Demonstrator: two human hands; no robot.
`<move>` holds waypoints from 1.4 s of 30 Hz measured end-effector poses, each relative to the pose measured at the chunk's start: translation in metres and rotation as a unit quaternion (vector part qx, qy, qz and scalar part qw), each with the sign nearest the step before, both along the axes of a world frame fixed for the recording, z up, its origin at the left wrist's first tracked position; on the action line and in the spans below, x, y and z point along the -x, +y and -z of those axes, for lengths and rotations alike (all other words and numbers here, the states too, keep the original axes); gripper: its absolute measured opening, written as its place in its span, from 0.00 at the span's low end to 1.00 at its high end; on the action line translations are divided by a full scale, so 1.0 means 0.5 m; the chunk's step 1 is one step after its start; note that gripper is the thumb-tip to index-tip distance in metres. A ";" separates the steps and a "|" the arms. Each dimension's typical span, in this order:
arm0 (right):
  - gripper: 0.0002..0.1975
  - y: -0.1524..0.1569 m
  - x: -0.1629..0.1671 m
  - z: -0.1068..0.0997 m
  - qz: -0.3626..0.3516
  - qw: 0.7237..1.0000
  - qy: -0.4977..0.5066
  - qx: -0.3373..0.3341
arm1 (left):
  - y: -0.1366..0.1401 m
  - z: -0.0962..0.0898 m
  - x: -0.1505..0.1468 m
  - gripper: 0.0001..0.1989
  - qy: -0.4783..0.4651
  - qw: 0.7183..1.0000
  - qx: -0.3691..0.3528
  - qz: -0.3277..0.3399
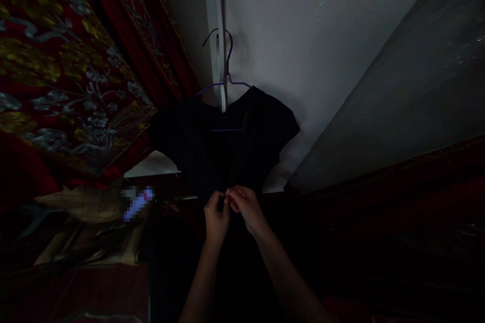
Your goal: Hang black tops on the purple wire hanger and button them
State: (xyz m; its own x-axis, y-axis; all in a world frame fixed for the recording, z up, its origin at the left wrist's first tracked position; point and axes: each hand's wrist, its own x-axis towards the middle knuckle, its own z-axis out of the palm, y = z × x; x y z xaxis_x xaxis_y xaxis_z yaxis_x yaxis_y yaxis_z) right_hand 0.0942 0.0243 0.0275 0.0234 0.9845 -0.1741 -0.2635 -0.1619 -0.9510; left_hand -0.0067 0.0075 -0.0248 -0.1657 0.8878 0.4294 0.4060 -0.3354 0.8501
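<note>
A dark short-sleeved garment [265,126] hangs on a thin purple wire hanger [229,55], with its neckline open in a V. Both hands meet at the bottom of that V, at the garment's front edges. The fingers of my left hand [216,216] are closed in a pinch on the cloth. Close against it, my right hand [244,206] also pinches there, fingertips nearly touching the left ones. Whether a button or other small fastener sits between them is too dark to see. The lower part of the garment fades into shadow.
The hanger hooks over a narrow white upright strip [222,5] by a pale wall [303,35]. At left hangs a red cloth with gold and silver embroidery [76,55]. Below it lie a tan woven item [83,204] and a blurred-out bluish object [138,204].
</note>
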 end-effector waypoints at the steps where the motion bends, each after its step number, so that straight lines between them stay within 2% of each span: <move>1: 0.12 0.004 0.000 -0.007 0.008 1.000 0.005 0.001 | 0.000 -0.001 0.001 0.07 0.002 1.000 0.000 -0.001; 3: 0.12 0.022 -0.002 -0.035 0.023 1.000 0.014 -0.004 | 0.000 -0.005 -0.002 0.07 0.007 1.000 0.001 -0.005; 5: 0.12 0.056 -0.010 -0.085 0.029 0.999 0.022 -0.019 | 0.000 -0.009 -0.008 0.06 0.013 1.000 0.001 -0.009; 10: 0.07 0.161 -0.039 -0.286 0.011 0.995 0.029 -0.097 | 0.001 -0.019 -0.017 0.09 0.030 1.000 0.001 0.002; 12: 0.07 0.185 -0.047 -0.359 -0.013 0.994 0.027 -0.107 | 0.008 -0.019 -0.012 0.10 0.036 0.999 -0.001 0.006; 15: 0.10 0.191 -0.055 -0.420 -0.027 0.991 0.024 -0.130 | 0.025 -0.012 0.002 0.10 0.048 0.999 -0.005 0.006; 18: 0.10 0.177 -0.059 -0.423 -0.024 0.987 0.023 -0.158 | 0.042 -0.021 0.019 0.09 0.066 0.997 -0.010 0.027; 20: 0.09 0.169 -0.061 -0.406 -0.020 0.983 0.019 -0.182 | 0.050 -0.059 0.030 0.06 0.078 0.996 -0.013 0.051; 21: 0.09 0.166 -0.061 -0.397 -0.015 0.980 0.013 -0.200 | 0.054 -0.091 0.035 0.05 0.081 0.995 -0.019 0.061; 23: 0.09 0.162 -0.061 -0.382 -0.003 0.970 -0.011 -0.242 | 0.065 -0.176 0.042 0.09 0.078 0.994 -0.049 0.061; 25: 0.09 0.158 -0.059 -0.374 0.003 0.958 -0.044 -0.283 | 0.085 -0.278 0.044 0.14 0.067 0.987 -0.137 0.043; 27: 0.10 0.152 -0.058 -0.375 0.007 0.945 -0.074 -0.318 | 0.117 -0.372 0.042 0.15 0.065 0.971 -0.229 0.028; 29: 0.12 0.149 -0.060 -0.378 0.014 0.934 -0.097 -0.345 | 0.154 -0.440 0.037 0.16 0.082 0.962 -0.255 0.051; 30: 0.13 0.149 -0.061 -0.379 0.019 0.929 -0.107 -0.354 | 0.170 -0.462 0.033 0.14 0.096 0.959 -0.257 0.065; 32: 0.14 0.154 -0.066 -0.374 0.035 0.921 -0.126 -0.367 | 0.193 -0.486 0.026 0.09 0.132 0.955 -0.255 0.077; 34: 0.14 0.164 -0.070 -0.357 0.046 0.915 -0.146 -0.373 | 0.199 -0.491 0.020 0.06 0.166 0.948 -0.262 0.070; 39: 0.11 0.179 -0.058 -0.303 0.068 0.909 -0.175 -0.373 | 0.181 -0.470 0.019 0.04 0.183 0.943 -0.273 0.048; 42: 0.11 0.165 -0.054 -0.313 0.040 0.918 -0.151 -0.365 | 0.176 -0.462 0.024 0.04 0.137 0.955 -0.259 0.039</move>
